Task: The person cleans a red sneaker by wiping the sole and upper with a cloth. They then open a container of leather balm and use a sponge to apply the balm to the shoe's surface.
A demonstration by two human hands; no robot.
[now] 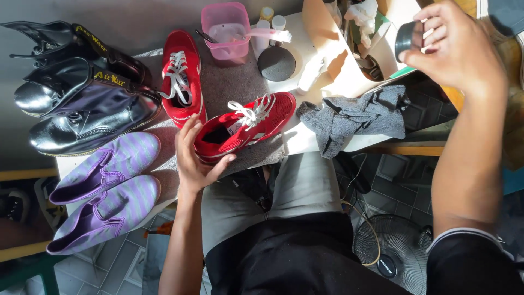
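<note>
My left hand [194, 155] cups the heel of a red sneaker [245, 128] with white laces, which lies on its side on a grey mat [229, 82]. Beside it the second red sneaker [183, 76] stands flat on the mat. My right hand [453, 46] is raised at the upper right and grips a small round black tin [408, 39] between the fingertips. A crumpled grey cloth [357, 117] lies on the table between my two hands.
Two black leather boots [82, 93] and a pair of purple striped slip-ons [106, 191] lie at the left. A pink tub [225, 30] with a brush, a round black lid [277, 64] and small bottles stand at the back. A floor fan [390, 254] is below, by my legs.
</note>
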